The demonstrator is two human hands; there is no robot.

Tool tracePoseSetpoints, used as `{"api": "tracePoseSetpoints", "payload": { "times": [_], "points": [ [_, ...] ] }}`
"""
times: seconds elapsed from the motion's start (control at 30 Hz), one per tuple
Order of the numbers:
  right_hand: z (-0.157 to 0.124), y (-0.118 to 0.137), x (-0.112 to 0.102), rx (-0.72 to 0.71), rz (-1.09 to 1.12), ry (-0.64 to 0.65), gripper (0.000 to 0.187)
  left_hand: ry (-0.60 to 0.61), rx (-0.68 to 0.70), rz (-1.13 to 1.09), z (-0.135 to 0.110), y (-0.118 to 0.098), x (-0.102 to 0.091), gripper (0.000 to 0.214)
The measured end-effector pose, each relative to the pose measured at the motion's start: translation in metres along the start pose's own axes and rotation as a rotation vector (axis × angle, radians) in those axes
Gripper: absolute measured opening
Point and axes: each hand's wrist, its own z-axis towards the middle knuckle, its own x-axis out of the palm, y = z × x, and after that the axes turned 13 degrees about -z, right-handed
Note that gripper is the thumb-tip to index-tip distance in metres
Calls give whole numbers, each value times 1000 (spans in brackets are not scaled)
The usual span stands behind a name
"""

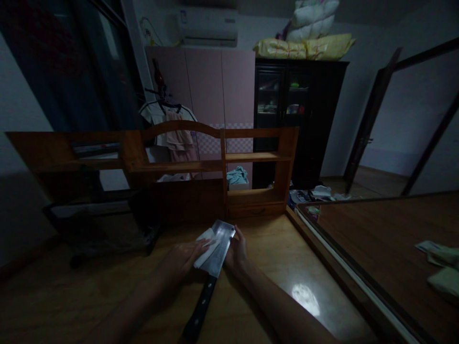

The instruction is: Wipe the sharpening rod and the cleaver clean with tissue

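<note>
A cleaver (224,239) with a broad steel blade and a black riveted handle is held over the wooden desk, its handle pointing toward me. My right hand (237,253) grips the blade from the right side near its far corner; the fingers behind the blade are hidden. On the left part of the blade lies a folded white tissue (207,248). My left hand (188,255) presses this tissue against the steel, fingers together on it. Neither hand is on the handle.
The wooden desk (272,248) has a shelf unit (258,156) along its back. A dark bulky item (107,229) stands at the left. To the right is a brown surface (376,234) with pale green cloth (444,282). Wardrobes and an open door stand beyond.
</note>
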Motion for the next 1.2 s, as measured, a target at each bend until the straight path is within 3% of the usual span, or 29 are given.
{"api": "tracePoseSetpoints", "payload": {
  "times": [0.3,0.57,0.83,0.97,1.2],
  "points": [
    [-3,2,5,-34,10,-20,38,-22,0,54,46,7,26,43],
    [4,-1,2,-58,-21,-69,38,1,-4,-13,67,16,38,47],
    [11,-6,-5,-83,89,-155,31,71,55,-145,78,-1,56,50],
    [11,-6,-4,-60,73,-141,34,120,70,-155,79,11,56,48],
    [4,-2,3,-49,-22,-57,46,41,-2,-120,64,36,44,47]
  ]
}}
